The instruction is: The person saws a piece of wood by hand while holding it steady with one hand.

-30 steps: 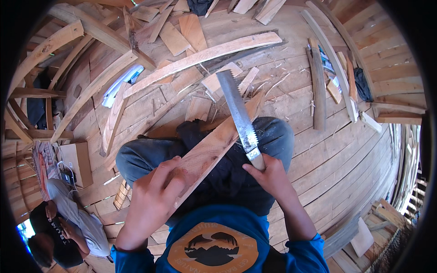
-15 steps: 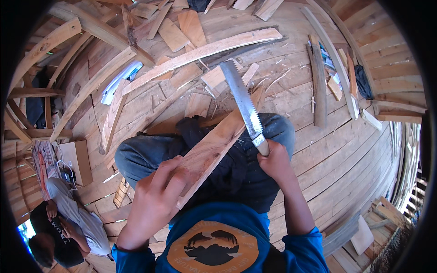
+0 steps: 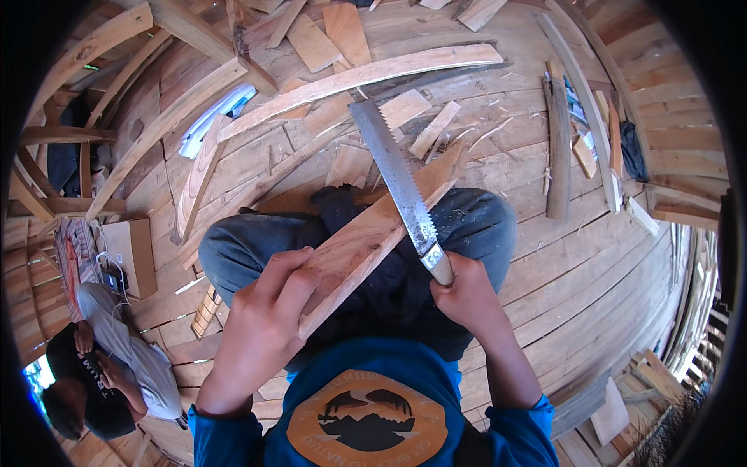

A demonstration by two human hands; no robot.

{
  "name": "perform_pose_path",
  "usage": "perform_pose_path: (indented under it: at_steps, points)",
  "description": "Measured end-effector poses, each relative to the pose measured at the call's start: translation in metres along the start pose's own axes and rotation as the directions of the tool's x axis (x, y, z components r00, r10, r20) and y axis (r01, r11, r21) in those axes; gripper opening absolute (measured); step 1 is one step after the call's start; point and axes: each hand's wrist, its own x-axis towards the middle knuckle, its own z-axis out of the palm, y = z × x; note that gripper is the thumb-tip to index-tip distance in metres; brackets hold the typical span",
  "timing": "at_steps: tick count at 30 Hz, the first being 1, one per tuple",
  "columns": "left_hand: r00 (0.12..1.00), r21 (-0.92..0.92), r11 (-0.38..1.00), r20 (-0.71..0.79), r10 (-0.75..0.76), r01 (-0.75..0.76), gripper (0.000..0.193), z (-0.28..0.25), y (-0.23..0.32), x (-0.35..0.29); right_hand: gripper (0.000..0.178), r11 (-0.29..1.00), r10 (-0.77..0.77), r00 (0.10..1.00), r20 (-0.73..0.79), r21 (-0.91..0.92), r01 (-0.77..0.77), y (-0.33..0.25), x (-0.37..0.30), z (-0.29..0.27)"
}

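My left hand (image 3: 268,315) grips the near end of a wooden board (image 3: 362,245), fingers over its top face. The board slants up and to the right across my lap, its far end tapering to a point. In my right hand (image 3: 467,288) is the pale handle of a handsaw (image 3: 393,171). The saw's blade points away and to the left, crossing over the board, with its teeth along the right edge. Whether the blade touches the board I cannot tell.
A long curved plank (image 3: 373,78) lies beyond my knees, among offcuts and shavings. Timber beams (image 3: 167,140) stand at the left. At the lower left another person (image 3: 101,373) sits near a cardboard box (image 3: 128,257). More planks (image 3: 558,148) lie at the right.
The saw has shifted slightly left and nearer, its blade tilting further left. The board's far end has moved a little right. Both hands keep their grip.
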Motion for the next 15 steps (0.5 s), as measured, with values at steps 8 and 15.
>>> perform_pose_path:
  at_steps: [8, 15]
  points:
    - [0.998, -0.031, 0.998, 0.029, -0.046, 0.047, 0.041, -0.002, 0.0, 0.0, 0.008, 0.999, 0.045, 0.999, 0.02, -0.016, -0.045, 0.004, 0.006, -0.005]
    - [1.0, -0.022, 1.0, 0.01, 0.023, -0.022, 0.041, 0.0, 0.001, 0.0, 0.011, 0.996, 0.079, 0.996, 0.03, -0.038, -0.078, 0.012, 0.019, -0.012]
